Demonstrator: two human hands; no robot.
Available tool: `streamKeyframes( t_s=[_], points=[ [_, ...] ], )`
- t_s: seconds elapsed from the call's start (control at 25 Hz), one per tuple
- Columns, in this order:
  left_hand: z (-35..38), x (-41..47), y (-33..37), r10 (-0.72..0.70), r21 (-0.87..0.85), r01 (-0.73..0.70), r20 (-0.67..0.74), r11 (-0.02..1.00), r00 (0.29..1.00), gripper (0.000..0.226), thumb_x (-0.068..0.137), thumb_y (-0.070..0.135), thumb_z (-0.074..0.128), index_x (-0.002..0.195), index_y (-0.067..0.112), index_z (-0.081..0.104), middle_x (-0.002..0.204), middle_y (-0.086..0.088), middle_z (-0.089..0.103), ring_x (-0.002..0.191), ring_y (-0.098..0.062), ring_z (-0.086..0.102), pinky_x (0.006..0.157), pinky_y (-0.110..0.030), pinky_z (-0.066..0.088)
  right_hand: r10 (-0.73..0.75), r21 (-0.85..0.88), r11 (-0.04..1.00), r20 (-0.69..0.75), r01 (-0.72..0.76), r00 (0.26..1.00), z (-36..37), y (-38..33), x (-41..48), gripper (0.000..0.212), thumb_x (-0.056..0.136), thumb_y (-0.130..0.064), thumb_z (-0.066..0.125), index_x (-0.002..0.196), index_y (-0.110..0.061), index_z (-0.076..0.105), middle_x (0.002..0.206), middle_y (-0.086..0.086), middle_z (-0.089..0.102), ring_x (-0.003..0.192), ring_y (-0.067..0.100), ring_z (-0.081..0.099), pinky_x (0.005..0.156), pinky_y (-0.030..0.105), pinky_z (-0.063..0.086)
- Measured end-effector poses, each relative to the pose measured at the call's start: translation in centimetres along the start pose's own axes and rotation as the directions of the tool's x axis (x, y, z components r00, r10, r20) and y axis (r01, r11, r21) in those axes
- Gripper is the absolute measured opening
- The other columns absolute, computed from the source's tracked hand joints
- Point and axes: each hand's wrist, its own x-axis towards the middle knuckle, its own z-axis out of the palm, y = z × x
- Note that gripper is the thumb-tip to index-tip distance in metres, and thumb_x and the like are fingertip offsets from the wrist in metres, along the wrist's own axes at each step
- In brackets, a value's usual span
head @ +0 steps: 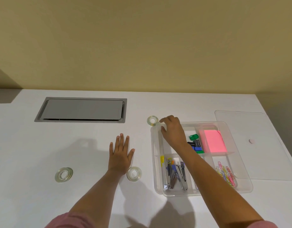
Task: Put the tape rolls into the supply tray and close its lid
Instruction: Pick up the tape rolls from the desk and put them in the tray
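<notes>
Head view: three tape rolls lie flat on the white desk, none yet in the open tray; the far roll sits just beyond its corner, where the right hand curls loosely, gripping nothing. Left hand rests open, palm down, beside the near roll; the left roll sits apart. Likely light, rigid, slick: pinch through the core. Lid waits behind

Even, soft indoor light; faint arm shadows on the white desk; mild wide-angle edge bending.

3 tape rolls outside open tray
</notes>
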Motion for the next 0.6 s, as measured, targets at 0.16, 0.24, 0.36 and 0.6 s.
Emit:
streamKeyframes(
  t_s=[0.16,0.24,0.36,0.6],
  points=[
    [0.6,1.7,-0.3,0.007,0.034,-0.007,-0.007,0.999,1.000,0.093,0.082,0.059,-0.028,0.151,0.016,0.016,0.160,-0.011,0.014,0.148,-0.030,0.013,0.119,-0.049,0.013,0.041,-0.069,0.997,0.086,-0.035,0.995,0.4,-1.2,3.0,0.027,0.094,-0.014,0.054,0.119,-0.008,0.062,0.124,0.012,0.057,0.116,0.027,0.049,0.092,0.032,0.045],
    [0.7,2.4,-0.3,0.001,0.043,-0.001,0.001,0.999,1.000,0.091,0.082,0.058,-0.027,0.151,0.017,0.016,0.160,-0.011,0.014,0.148,-0.030,0.013,0.119,-0.049,0.013,0.065,-0.141,0.989,0.144,-0.045,0.987,0.8,-1.6,4.5,0.028,0.096,-0.019,0.050,0.120,-0.009,0.062,0.125,0.010,0.056,0.116,0.026,0.049,0.092,0.032,0.044],
    [0.4,3.4,-0.2,-0.003,0.039,0.003,0.010,0.999,1.000,0.086,0.087,0.057,-0.021,0.150,0.017,0.023,0.158,-0.012,0.021,0.146,-0.031,0.020,0.117,-0.051,0.019,0.113,-0.249,0.967,0.238,-0.051,0.965,1.8,-2.2,6.3,0.031,0.096,-0.024,0.047,0.120,-0.009,0.060,0.125,0.010,0.054,0.117,0.026,0.049,0.096,0.032,0.042],
    [0.5,4.7,-0.3,-0.011,0.052,0.012,-0.004,0.999,1.000,0.080,0.089,0.056,-0.018,0.150,0.021,0.019,0.160,-0.009,0.018,0.147,-0.028,0.017,0.117,-0.050,0.018,0.170,-0.431,0.902,0.339,-0.007,0.925,3.4,-2.6,8.1,0.050,0.093,-0.041,0.053,0.132,-0.010,0.050,0.132,0.008,0.049,0.124,0.025,0.045,0.102,0.033,0.037]
  ],
)
